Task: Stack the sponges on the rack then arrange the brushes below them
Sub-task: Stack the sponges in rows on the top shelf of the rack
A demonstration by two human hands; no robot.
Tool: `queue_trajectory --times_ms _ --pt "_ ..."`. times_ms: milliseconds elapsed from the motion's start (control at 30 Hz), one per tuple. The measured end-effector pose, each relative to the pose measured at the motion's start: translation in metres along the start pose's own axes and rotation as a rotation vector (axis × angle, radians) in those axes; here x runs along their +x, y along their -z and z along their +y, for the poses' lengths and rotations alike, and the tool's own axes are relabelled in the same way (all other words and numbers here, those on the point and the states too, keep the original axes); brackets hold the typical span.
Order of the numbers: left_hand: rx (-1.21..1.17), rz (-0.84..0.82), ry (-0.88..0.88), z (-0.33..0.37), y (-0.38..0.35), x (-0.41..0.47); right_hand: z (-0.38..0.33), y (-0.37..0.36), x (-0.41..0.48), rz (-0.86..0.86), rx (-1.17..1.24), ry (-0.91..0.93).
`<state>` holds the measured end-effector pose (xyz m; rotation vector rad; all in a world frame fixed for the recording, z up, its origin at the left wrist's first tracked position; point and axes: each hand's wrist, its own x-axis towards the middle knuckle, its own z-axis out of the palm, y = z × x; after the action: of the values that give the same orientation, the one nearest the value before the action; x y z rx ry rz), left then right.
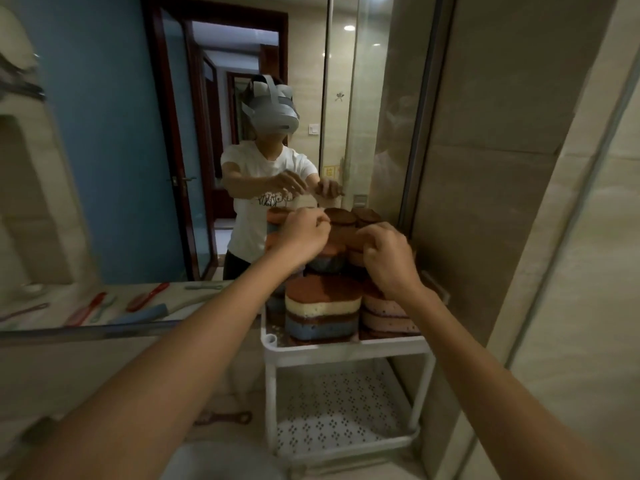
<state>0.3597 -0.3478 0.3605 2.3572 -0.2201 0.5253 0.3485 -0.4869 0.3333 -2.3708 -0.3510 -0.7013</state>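
As both reach to 12 o'clock over the rack point(346, 348), right hand point(389, 259) pinches the top sponge point(352, 242) — left hand point(301, 235) curled, hold unclear. Sponge likely light, squashy — grip its sides.

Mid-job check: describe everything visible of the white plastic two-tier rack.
The white plastic two-tier rack stands upright in the corner between the mirror and the beige wall. Slim posts join two rimmed shelves. The top shelf is crowded with stacks of brown-topped layered sponges; the perforated lower shelf shows nothing on it.
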Motion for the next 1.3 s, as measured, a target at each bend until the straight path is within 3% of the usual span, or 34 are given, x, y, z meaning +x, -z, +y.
queue_trajectory --times_ms 200,433,667,800,933,1100,1233,1300 --pt "-0.087 0.234 0.189 -0.067 0.062 -0.084 -0.086 -0.067 -0.056 0.016 0.201 0.14" --pt "-0.166 0.296 0.6 -0.215 0.129 -0.218 -0.195 -0.203 -0.152 -0.39 0.436 0.115" --pt "-0.092 0.204 0.965 -0.348 0.196 -0.345 -0.309 -0.336 -0.246 -0.791 0.441 0.093" --pt "-0.009 0.208 1.095 -0.419 0.238 -0.391 -0.362 -0.403 -0.28 -1.004 0.394 0.113" --pt "0.142 0.138 1.104 -0.476 0.279 -0.395 -0.394 -0.451 -0.285 -1.106 0.328 0.1" --pt "0.158 0.195 1.057 -0.538 0.318 -0.366 -0.413 -0.507 -0.252 -1.14 0.296 -0.026" --pt "0.182 0.219 1.084 -0.59 0.333 -0.337 -0.433 -0.546 -0.215 -1.135 0.616 -0.446" --pt "0.184 0.243 1.104 -0.614 0.334 -0.325 -0.441 -0.565 -0.2 -1.115 0.668 -0.527"
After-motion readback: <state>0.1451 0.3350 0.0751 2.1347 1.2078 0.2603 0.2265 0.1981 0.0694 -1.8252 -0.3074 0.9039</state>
